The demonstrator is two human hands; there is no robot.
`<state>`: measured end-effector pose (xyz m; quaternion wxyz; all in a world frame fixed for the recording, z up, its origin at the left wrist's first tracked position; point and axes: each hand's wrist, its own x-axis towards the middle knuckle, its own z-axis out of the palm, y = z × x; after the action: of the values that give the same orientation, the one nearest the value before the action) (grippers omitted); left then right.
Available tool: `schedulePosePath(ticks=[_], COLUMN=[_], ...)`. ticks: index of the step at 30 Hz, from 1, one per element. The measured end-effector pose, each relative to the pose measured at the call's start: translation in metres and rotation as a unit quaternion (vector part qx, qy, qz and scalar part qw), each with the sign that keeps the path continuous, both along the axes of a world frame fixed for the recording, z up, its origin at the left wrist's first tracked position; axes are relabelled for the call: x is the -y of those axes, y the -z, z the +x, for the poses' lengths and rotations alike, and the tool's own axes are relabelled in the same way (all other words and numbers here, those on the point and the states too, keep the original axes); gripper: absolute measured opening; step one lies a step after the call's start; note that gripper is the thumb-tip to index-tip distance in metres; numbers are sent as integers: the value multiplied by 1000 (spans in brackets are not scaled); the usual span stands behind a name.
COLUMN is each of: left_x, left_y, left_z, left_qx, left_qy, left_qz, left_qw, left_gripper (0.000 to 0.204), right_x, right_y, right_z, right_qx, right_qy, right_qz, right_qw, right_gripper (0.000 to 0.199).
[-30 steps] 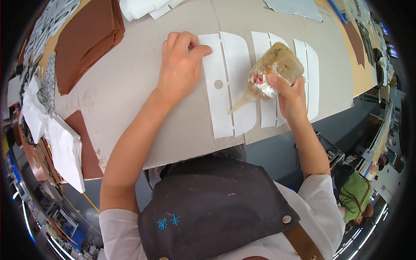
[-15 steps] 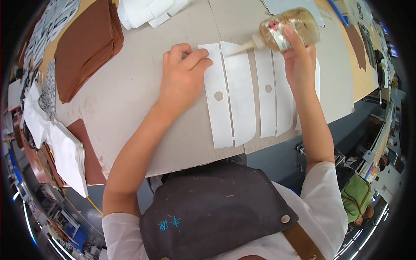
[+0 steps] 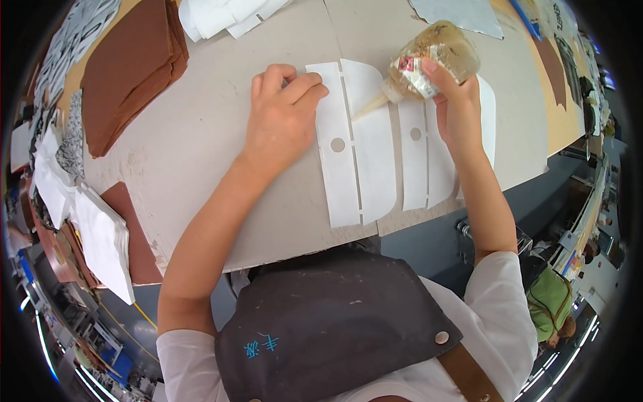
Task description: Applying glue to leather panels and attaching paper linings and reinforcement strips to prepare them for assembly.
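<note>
My right hand [image 3: 455, 107] is wrapped round a tilted glue bottle [image 3: 442, 57], a see-through squeeze bottle with brownish stains and a torn label. Its long pale nozzle points down and left, the tip at the slot of a white cut panel [image 3: 375, 161]. That panel lies flat, joined by small bridges to a narrower strip [image 3: 341, 194] with a round hole. My left hand [image 3: 284, 107] is curled, its thumb and a finger closed at the strip's upper left edge. A similar white panel with a hole [image 3: 414, 167] lies to the right, partly under my right arm.
A stack of brown sheets [image 3: 130, 80] lies at the far left, white pieces [image 3: 228, 15] at the back. More white sheets [image 3: 107, 234] overhang the table's left front edge. A pale sheet [image 3: 462, 17] lies behind the bottle. The grey table board [image 3: 201, 201] ends before my apron.
My right hand has brought the glue bottle nearer and slightly left; the nozzle tip has moved down along the slot. My left hand stays at the strip's edge.
</note>
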<state>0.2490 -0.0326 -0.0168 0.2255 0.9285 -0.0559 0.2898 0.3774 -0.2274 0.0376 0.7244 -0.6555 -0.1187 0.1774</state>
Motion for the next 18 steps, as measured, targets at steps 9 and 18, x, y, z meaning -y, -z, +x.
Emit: schedulePosePath(ticks=[9, 18], left_x=[-6, -4], left_y=[3, 2], left_z=[2, 1], left_qx=[22, 17], left_qy=[-5, 1], left_qz=[50, 54], left_qw=[999, 998], left_gripper=[22, 25], right_x=[43, 80], right_y=[-5, -5], right_z=[-57, -53], right_qx=[-60, -141], right_qy=[-38, -39], right_qz=[-57, 26], right_qw=[996, 989], right_gripper=[49, 59])
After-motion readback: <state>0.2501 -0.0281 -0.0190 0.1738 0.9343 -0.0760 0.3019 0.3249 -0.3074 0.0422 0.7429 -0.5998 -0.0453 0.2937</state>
